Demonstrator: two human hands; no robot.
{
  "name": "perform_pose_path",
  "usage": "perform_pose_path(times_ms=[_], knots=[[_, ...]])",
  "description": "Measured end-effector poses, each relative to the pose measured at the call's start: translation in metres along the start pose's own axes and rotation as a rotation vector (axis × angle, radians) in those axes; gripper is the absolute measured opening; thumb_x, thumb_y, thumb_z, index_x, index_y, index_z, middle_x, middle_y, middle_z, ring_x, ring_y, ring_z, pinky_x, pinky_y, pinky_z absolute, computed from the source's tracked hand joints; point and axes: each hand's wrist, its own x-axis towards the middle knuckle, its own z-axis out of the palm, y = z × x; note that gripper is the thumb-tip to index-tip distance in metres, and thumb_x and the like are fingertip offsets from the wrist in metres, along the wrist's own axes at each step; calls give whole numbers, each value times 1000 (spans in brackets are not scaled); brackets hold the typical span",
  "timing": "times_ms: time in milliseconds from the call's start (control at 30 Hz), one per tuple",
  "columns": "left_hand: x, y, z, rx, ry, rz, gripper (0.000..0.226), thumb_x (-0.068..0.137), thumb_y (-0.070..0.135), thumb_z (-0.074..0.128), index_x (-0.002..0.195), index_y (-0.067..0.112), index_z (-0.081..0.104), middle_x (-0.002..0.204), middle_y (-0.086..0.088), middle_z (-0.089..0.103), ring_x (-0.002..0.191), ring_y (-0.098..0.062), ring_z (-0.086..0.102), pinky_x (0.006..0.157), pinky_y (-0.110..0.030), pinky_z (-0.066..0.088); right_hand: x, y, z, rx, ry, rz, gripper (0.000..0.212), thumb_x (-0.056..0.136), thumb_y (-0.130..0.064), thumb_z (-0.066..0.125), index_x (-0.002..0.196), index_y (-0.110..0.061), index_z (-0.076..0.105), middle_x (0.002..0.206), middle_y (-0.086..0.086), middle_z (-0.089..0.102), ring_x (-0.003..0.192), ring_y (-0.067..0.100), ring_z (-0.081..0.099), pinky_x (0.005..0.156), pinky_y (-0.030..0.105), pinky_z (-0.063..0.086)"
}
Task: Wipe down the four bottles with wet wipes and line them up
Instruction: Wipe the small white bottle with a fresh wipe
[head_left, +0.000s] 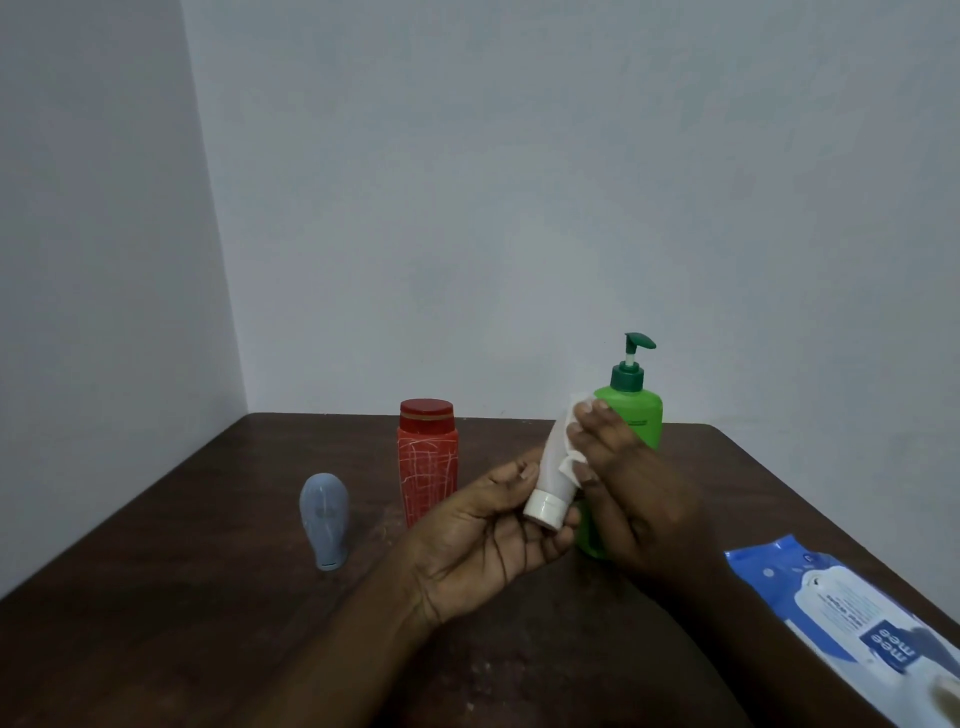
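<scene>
My left hand (483, 530) grips a white tube (551, 480) by its cap end, the tube tilted up and away above the table. My right hand (623, 488) presses a white wet wipe (571, 441) against the tube's side, fingers curled round both. Behind my hands stands a green pump bottle (635, 410), partly hidden by them. A red bottle with white scribbled lines (428, 460) stands upright to the left of my hands. Further left stands a small grey-blue bottle (324, 519).
A blue and white pack of wet wipes (852, 623) lies at the right front of the dark wooden table (156, 597). Pale walls meet in a corner behind the table's far left edge.
</scene>
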Motion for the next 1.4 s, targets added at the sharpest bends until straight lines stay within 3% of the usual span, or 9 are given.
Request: perform_pose_path(times_ms=[133, 400, 500, 600, 800, 967, 1133, 1267, 1400], knots=[[-3, 3, 1, 6, 3, -7, 47, 92, 8, 64, 139, 6, 63, 123, -22, 65, 99, -32, 68, 86, -40, 60, -1, -3, 1, 20, 6, 17, 40, 95, 0, 59, 134, 5, 61, 148, 18, 53, 142, 28, 50, 112, 49, 47], [3, 3, -4, -45, 118, 145, 47, 95, 3, 58, 142, 0, 58, 135, -21, 65, 102, -23, 72, 87, -41, 62, 2, -21, -8, 101, -158, -191, 32, 94, -7, 64, 124, 1, 71, 143, 11, 61, 142, 25, 51, 108, 43, 50], [4, 3, -2, -35, 137, 142, 40, 92, 3, 64, 132, -1, 67, 127, -21, 69, 97, -25, 73, 82, -39, 64, 1, -14, -5, 65, -87, -138, 34, 99, -9, 58, 130, 2, 66, 145, 14, 58, 141, 25, 52, 109, 44, 50], [3, 2, 3, 48, 125, 93, 36, 85, 3, 71, 121, 4, 75, 120, -20, 71, 100, -29, 72, 89, -42, 60, 1, -1, -5, 23, -12, -7, 36, 103, -11, 50, 134, 3, 62, 148, 16, 55, 141, 25, 51, 112, 45, 48], [4, -3, 1, 107, 162, 73, 50, 87, -2, 69, 136, 0, 62, 132, -25, 65, 110, -34, 69, 99, -47, 57, 2, -2, -9, 109, 52, 61, 43, 92, 3, 61, 135, -2, 60, 146, 12, 56, 138, 20, 55, 112, 39, 48], [1, 2, 6, -21, 205, 143, 33, 91, 3, 65, 122, -5, 72, 115, -21, 73, 92, -24, 76, 78, -36, 65, 2, -17, -7, 149, -110, -129, 40, 92, 3, 65, 132, 3, 63, 147, 15, 56, 142, 26, 50, 116, 38, 43], [3, 5, 3, -70, 210, 168, 74, 72, 18, 93, 135, -6, 62, 127, -20, 68, 101, -22, 72, 89, -36, 60, 2, -20, -10, 120, -170, -188, 40, 92, 0, 67, 131, 2, 65, 146, 14, 56, 145, 27, 47, 113, 41, 46], [2, 2, 7, -54, 228, 159, 30, 88, 14, 68, 114, 4, 78, 114, -17, 74, 91, -21, 74, 78, -33, 62, 2, -15, -6, 52, -139, -167, 44, 91, 0, 67, 134, 2, 62, 149, 15, 54, 145, 30, 45, 114, 46, 45], [2, 2, 10, 18, 236, 152, 36, 91, 11, 65, 126, 5, 72, 115, -18, 73, 90, -24, 75, 73, -33, 64, 1, -9, 0, 0, -82, -95, 41, 99, -5, 56, 139, 1, 57, 152, 16, 50, 147, 31, 43, 116, 49, 42]])
